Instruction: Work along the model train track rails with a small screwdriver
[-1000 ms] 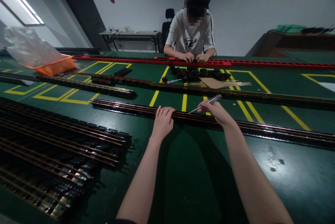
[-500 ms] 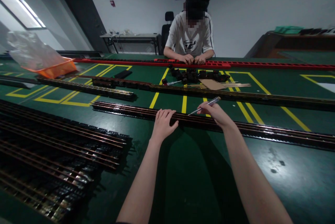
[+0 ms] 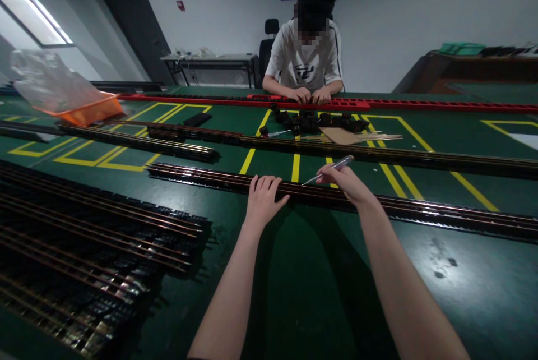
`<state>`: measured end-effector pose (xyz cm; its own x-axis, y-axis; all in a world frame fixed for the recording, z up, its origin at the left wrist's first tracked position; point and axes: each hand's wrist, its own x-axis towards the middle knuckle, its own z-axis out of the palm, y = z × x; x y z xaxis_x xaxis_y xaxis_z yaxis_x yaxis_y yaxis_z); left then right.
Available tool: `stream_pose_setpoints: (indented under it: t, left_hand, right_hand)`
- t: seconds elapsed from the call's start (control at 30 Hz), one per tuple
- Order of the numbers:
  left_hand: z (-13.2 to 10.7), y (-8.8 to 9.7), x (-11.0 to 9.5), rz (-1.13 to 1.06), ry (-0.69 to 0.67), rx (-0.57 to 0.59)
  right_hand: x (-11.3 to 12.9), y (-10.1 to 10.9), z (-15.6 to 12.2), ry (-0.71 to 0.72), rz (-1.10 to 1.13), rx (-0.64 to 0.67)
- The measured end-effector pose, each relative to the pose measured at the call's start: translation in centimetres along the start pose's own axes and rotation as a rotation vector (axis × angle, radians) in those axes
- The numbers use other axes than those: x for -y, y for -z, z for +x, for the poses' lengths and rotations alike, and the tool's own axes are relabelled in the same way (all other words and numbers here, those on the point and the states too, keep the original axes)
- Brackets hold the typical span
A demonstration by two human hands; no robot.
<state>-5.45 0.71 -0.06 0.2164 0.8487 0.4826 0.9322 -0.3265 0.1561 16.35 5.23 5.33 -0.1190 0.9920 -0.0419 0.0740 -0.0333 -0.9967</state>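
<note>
A long black rail point(image 3: 202, 176) with copper-coloured strips runs across the table in front of me. My left hand point(image 3: 264, 196) lies over it, fingers stretched across the top and thumb spread to the right. To the right, my right hand point(image 3: 342, 179) pinches a slim screwdriver point(image 3: 336, 166) with a clear handle. Its thin shaft slants down to the left, and the tip meets the rail's top just right of my left hand. Whether the tip sits in a screw is too small to tell.
Several similar rails point(image 3: 105, 225) lie at the left. Beyond my hands stretches another long rail point(image 3: 403, 157), with black parts point(image 3: 309, 121) and a piece of cardboard point(image 3: 340, 135) behind it. An orange basket point(image 3: 90, 111) holds clear plastic. Across the table, a person point(image 3: 309, 63) handles a red rail point(image 3: 420, 105).
My left thumb has shifted slightly to the right. The right hand, screwdriver and rail look nearly the same.
</note>
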Motion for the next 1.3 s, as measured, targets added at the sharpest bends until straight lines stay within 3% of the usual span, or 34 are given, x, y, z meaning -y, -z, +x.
stream_pose_setpoints:
  t: [0.67,1.3]
  left_hand:
    - [-0.15,-0.19,0.19,0.000,0.007,-0.050]
    - [-0.24,0.08,0.22,-0.021,-0.019,-0.026]
  right_hand:
    - [-0.11,-0.06,-0.12,0.017,0.012,0.092]
    - [-0.05,0.55,-0.21,0.019,-0.013,0.065]
